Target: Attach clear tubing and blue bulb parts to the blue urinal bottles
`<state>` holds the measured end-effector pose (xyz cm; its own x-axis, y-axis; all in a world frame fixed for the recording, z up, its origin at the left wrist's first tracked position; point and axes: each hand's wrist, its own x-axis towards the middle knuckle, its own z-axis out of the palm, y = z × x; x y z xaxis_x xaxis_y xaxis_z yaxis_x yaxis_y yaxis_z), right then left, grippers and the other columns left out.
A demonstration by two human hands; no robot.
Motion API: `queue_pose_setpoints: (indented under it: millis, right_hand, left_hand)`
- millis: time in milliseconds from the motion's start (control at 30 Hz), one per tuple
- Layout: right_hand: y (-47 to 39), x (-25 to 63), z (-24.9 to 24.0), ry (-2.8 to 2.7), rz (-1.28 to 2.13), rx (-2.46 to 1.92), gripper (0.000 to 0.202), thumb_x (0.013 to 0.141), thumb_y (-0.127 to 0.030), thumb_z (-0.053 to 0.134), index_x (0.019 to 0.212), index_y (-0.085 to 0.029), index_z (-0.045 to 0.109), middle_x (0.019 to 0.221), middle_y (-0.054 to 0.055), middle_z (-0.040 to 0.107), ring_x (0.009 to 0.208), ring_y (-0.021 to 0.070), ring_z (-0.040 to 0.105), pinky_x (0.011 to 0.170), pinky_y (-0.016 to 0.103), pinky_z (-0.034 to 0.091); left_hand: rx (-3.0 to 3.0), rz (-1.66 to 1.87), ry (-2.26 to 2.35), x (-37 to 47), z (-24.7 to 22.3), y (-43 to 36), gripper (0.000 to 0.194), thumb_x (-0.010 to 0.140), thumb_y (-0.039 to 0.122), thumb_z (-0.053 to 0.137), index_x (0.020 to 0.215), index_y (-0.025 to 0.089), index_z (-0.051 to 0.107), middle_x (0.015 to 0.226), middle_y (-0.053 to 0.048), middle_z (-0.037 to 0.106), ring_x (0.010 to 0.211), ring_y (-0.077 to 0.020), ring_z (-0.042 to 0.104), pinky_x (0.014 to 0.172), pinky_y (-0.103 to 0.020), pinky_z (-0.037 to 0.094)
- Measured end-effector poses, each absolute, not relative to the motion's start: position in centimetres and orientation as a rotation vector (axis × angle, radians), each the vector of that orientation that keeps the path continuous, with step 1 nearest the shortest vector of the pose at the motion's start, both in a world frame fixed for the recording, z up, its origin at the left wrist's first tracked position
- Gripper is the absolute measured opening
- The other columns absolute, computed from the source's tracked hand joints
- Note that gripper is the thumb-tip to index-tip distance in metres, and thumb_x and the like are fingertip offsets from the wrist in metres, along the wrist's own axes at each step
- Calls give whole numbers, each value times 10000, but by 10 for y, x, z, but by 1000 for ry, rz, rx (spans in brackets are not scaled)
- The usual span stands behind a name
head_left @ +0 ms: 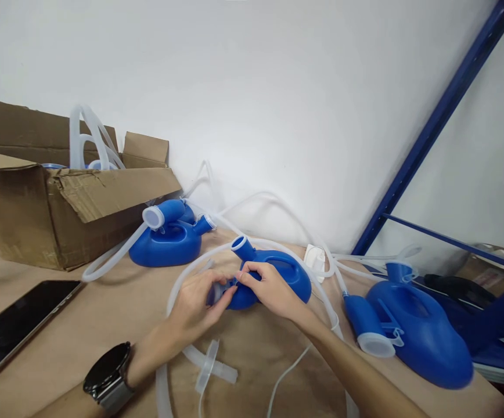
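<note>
A blue plastic urinal bottle [282, 273] with a moulded handle lies on the table, its open neck [243, 248] tilted up to the left. In front of it, my left hand [200, 299] is closed around a small translucent cap-like part [218, 292], mostly covered by the fingers. My right hand [267, 285] pinches a small blue plastic piece [233, 283] right beside that part. Both hands meet there, so the exact shape of the pieces is hidden. A clear hose [182, 278] loops around bottle and hands. Below lies a translucent tube connector with a disc [208, 366].
Left are an open cardboard box [21, 215] holding hoses and a black phone [21, 325]. More blue bottles with hoses stand behind [165, 247] and at right [421, 331]. A white adapter [315, 261] sits near the wall. A blue metal frame [426, 133] rises at right.
</note>
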<state>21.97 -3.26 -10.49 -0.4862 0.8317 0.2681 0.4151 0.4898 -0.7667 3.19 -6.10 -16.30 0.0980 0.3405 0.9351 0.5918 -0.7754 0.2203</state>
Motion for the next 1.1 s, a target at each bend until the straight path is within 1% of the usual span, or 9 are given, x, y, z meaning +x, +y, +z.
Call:
queue_pose_setpoints:
  millis: [100,233,333,400,533,700,800,967,1100]
  right_hand:
    - [-31,221,-106,-2104,827,-1017,256,934,-364,555,810,-189,694,820,-20,686,777,157,583,736,262,399]
    - [-32,222,-107,-2143,804,-1017,216,909,-341,558,823,-184,677,808,-17,675,765,157,576,718,262,397]
    - [-33,222,-106,-2159,752,-1031,182,885,-315,563,828,-179,669,793,-16,662,755,156,566,706,261,394]
    - [-33,222,-105,-2165,740,-1032,172,878,-303,563,838,-176,671,781,-21,654,736,149,553,689,257,387]
    - [-34,222,-104,-2162,725,-1044,195,881,-333,568,833,-172,669,730,-29,621,689,140,521,651,257,377]
    - [-35,222,-104,-2120,715,-1066,223,869,-383,587,850,-179,675,754,-9,653,714,160,564,664,266,413]
    - [-37,220,-103,-2102,694,-1127,183,827,-358,616,828,-184,672,750,3,659,712,170,581,646,266,418]
    - [-43,215,-100,-2060,558,-1207,144,756,-315,651,682,-200,606,685,-5,613,677,160,542,615,260,397]
    - [-46,216,-98,-2025,650,-1172,189,760,-341,621,649,-198,568,638,-16,567,641,143,503,588,250,380]
  left_hand:
    - [-2123,-1772,-951,33,-164,-61,105,916,220,691,981,216,610,847,-12,767,730,-165,749,672,-247,584]
    - [-2124,-1773,-906,34,-162,-63,104,907,186,697,929,214,599,799,3,752,724,-158,757,671,-222,590]
    - [-2154,-1792,-850,35,-161,-64,130,904,144,689,892,211,578,799,0,751,787,-166,776,730,-215,605]
    - [-2163,-1796,-837,35,-161,-64,109,910,136,684,936,206,604,839,-12,765,826,-173,780,770,-226,614]
    - [-2158,-1786,-809,35,-157,-64,141,925,140,678,1050,203,668,924,-43,778,874,-184,771,825,-269,624]
    - [-2192,-1691,-731,33,-154,-62,84,937,105,653,986,169,678,920,-68,758,828,-170,742,853,-300,622]
    - [-2226,-1563,-756,33,-154,-63,92,945,75,614,947,149,667,929,-87,749,828,-186,730,803,-309,617]
    - [-2266,-1395,-840,34,-152,-68,166,967,84,527,897,147,664,918,-94,748,768,-217,711,646,-323,565]
    - [-2344,-1453,-860,32,-148,-67,158,983,132,534,907,162,670,898,-82,744,745,-202,695,652,-312,542]
